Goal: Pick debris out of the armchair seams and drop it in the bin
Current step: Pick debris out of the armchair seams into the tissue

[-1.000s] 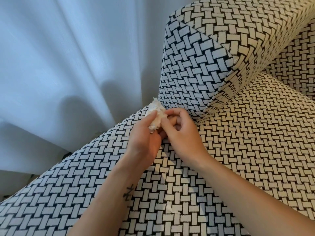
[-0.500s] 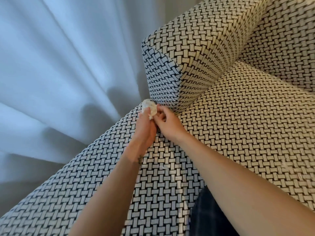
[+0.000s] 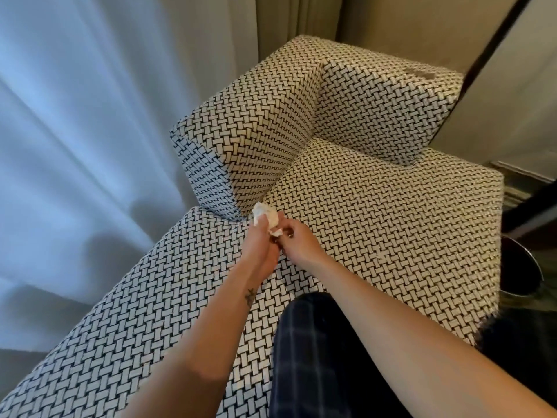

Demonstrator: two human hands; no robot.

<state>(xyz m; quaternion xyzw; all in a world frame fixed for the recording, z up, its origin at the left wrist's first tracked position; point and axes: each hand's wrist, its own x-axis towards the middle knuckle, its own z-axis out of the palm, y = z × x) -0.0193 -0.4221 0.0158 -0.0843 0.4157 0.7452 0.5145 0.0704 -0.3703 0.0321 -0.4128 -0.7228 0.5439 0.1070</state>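
A black-and-cream woven armchair [image 3: 391, 206] fills the view. My left hand [image 3: 260, 248] holds a crumpled white wad of tissue [image 3: 266, 217] just in front of the seam where the left armrest [image 3: 241, 140] meets the seat. My right hand [image 3: 297, 241] meets the left one, its fingertips pinching the lower edge of the wad. A dark round bin [image 3: 520, 270] with a shiny rim stands on the floor at the seat's right side, partly hidden by the chair.
Pale sheer curtain [image 3: 84, 131] hangs along the left, close to the armrest. A beige wall and a dark-framed panel [image 3: 488, 49] stand behind the backrest. My knee in dark plaid trousers [image 3: 316, 357] rests on the seat's front.
The view has pulled back and swung right, so the backrest, right side and bin now show. Both hands with the tissue have moved a little away from the armrest seam.
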